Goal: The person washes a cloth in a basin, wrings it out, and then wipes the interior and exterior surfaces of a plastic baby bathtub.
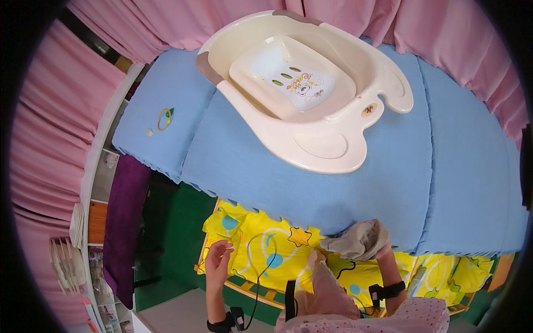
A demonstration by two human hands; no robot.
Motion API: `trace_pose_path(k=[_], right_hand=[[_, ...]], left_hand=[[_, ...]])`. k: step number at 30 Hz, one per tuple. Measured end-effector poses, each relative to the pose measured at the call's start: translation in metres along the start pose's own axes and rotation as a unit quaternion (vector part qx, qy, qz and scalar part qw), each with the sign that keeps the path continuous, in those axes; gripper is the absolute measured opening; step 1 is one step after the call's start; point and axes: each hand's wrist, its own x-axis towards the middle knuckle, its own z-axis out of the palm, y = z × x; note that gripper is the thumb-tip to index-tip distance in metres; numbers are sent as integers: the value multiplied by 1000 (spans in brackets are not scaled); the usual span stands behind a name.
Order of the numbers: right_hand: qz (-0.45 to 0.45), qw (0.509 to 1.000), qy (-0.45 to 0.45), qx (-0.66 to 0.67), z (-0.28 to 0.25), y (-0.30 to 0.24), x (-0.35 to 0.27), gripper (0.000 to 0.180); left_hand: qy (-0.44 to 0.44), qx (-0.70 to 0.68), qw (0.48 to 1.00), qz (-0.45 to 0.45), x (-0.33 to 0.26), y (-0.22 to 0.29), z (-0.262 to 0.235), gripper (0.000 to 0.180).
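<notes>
A crumpled grey cloth (358, 240) is bunched up at the near edge of the blue-covered table. My right hand (383, 251) holds this cloth, whose folds hide most of the fingers. Further left, over the yellow patterned bedding (286, 250), my left hand (218, 258) is raised with loosely bent fingers that stand apart, and I see nothing held in it. Beyond both hands a large cream baby bathtub (327, 145) rests on the blue cover (244, 161). Inside the tub lies a sloped cream bath seat (338, 83) with a printed bear and green slots.
A ring-shaped toy (164, 119) with green and yellow parts lies at the far left of the blue cover. Pink curtains (55, 127) hang around the back and left. Shelves (102, 177) and a purple cloth (126, 227) stand left. Black cables run from my wristbands.
</notes>
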Motion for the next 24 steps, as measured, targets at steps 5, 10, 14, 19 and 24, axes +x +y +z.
trace_pose_path(k=[5, 10, 14, 19, 24], right_hand=[[-8, 991, 131, -5, 58, -29, 4, 70], [-95, 958, 269, -24, 110, -77, 52, 42], [-171, 894, 195, -366, 149, -93, 114, 39], [-173, 879, 113, -429, 109, -60, 190, 48], [-94, 635, 115, -758, 142, -26, 235, 50]], left_hand=[[86, -34, 996, -2, -44, 48, -43, 20], [138, -37, 990, 18, -68, 81, -63, 20], [126, -8, 990, 56, -75, 105, -63, 20], [55, -8, 995, 79, -35, 121, -56, 19], [11, 12, 995, 99, 20, 112, -75, 19]])
